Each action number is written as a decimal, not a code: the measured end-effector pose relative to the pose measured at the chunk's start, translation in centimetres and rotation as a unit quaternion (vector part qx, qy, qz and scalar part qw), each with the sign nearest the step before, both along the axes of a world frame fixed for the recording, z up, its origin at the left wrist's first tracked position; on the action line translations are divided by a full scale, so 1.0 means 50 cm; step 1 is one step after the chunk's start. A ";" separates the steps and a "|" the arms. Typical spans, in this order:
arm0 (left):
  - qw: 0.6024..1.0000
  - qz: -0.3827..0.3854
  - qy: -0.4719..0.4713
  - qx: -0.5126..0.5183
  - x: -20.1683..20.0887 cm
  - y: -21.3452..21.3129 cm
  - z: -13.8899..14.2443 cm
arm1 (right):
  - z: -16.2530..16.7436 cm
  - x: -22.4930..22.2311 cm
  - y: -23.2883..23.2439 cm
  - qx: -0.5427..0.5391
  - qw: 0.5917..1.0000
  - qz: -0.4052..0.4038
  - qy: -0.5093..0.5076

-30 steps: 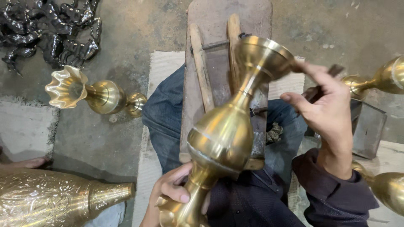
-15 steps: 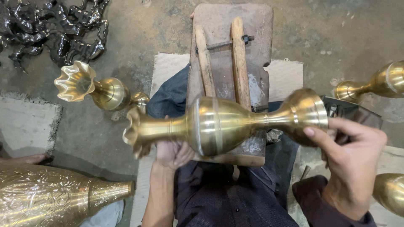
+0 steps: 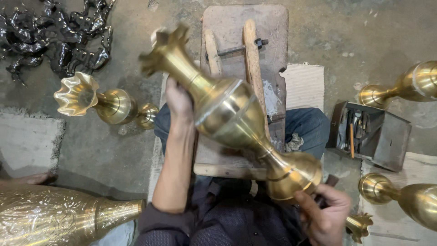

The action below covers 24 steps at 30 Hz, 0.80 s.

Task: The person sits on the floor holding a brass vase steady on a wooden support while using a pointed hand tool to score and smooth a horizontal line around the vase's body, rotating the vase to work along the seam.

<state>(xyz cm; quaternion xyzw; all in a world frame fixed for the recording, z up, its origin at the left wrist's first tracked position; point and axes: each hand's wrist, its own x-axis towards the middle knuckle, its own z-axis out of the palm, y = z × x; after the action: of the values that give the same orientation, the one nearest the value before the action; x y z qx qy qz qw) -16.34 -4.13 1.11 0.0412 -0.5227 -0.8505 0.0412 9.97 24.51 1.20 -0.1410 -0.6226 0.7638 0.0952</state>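
Two hands carry one brass vase (image 3: 227, 114), held slantwise above the wooden block (image 3: 246, 59) and the person's lap, its scalloped mouth up and to the left, its round foot down and to the right. It looks like solid, polished metal: stiff, probably heavy for its size, and slick, so it would likely slide in a loose hold. The narrow neck and the waist above the foot seem the surest places to take it, since the wide belly offers nothing to close around.

At the neck, just below the flared mouth, the left hand (image 3: 178, 101) wraps from behind, fingers curled close around the metal. At the foot, the right hand (image 3: 325, 214) cups the rounded base from below, fingers pressed against its underside.

Left of the vase, a second fluted brass vase (image 3: 98, 102) lies on the concrete floor (image 3: 346, 32). Lower left of it lies a large embossed brass vessel (image 3: 54, 221). Right of the vase sits an open metal toolbox (image 3: 368, 132), with more brass pieces beyond. Dark metal castings (image 3: 54, 41) are heaped at the upper left.
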 end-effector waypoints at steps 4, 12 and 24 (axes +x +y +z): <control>0.980 -0.174 0.048 0.080 -0.096 0.038 0.002 | -0.032 0.025 -0.066 0.093 0.993 0.012 -0.072; 0.962 -0.270 0.035 -0.005 -0.148 0.075 -0.008 | -0.010 -0.011 -0.117 0.146 0.985 0.077 -0.054; 0.912 0.074 0.062 -0.399 0.059 0.060 -0.023 | 0.026 -0.049 -0.113 0.150 0.972 0.161 -0.078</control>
<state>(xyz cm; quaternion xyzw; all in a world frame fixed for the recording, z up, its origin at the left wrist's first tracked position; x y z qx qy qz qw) -13.37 -1.15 -0.04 0.0075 -0.8103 -0.5665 0.1495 7.50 18.86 2.49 -0.0825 -0.7503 0.6533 -0.0580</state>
